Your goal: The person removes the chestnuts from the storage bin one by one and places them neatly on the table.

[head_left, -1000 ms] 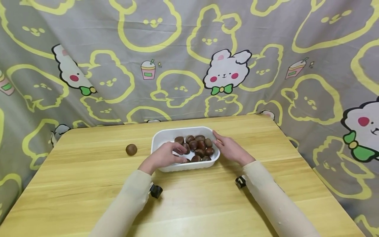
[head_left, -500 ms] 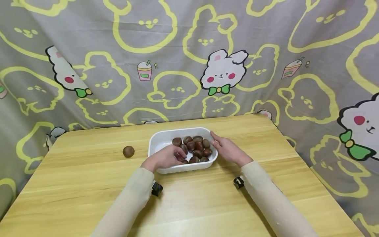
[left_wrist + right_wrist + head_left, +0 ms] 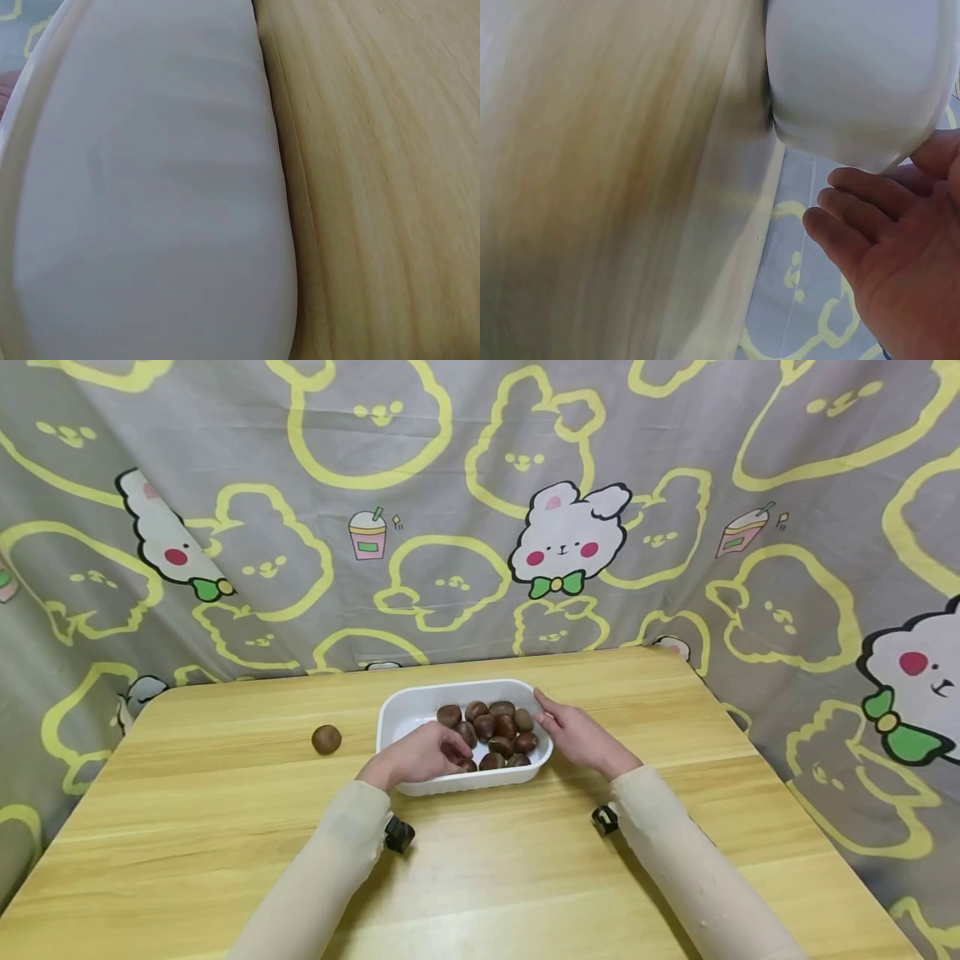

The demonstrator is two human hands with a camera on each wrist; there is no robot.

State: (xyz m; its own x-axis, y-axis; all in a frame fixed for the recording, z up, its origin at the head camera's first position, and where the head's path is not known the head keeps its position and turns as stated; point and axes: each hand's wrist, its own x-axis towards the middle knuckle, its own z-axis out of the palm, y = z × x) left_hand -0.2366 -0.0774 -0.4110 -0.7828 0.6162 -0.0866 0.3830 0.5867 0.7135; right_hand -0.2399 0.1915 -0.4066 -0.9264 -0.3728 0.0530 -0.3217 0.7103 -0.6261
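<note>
A white plastic tray (image 3: 408, 702) holds several brown chestnuts (image 3: 504, 725), mostly in its middle and right part. My left hand (image 3: 420, 755) reaches over the tray's near wall. Its curled fingers pinch a chestnut (image 3: 468, 766) by that wall, partly hidden by the hand. At the tray's right end, my right hand (image 3: 585, 739) grips the rim. In the right wrist view that hand (image 3: 907, 232) has its thumb at the rim and its other fingers below, outside the wall. The left wrist view shows only the tray's outer wall (image 3: 157, 180) beside the wood, not the fingers at work.
One loose chestnut (image 3: 326, 740) lies on the wooden table (image 3: 480, 868), left of the tray. A grey patterned curtain (image 3: 450, 510) hangs behind the table and along its sides.
The left hand's fingers have drawn in from a wider spread and come lower, onto a chestnut near the tray's near wall. The right hand keeps its grip on the rim.
</note>
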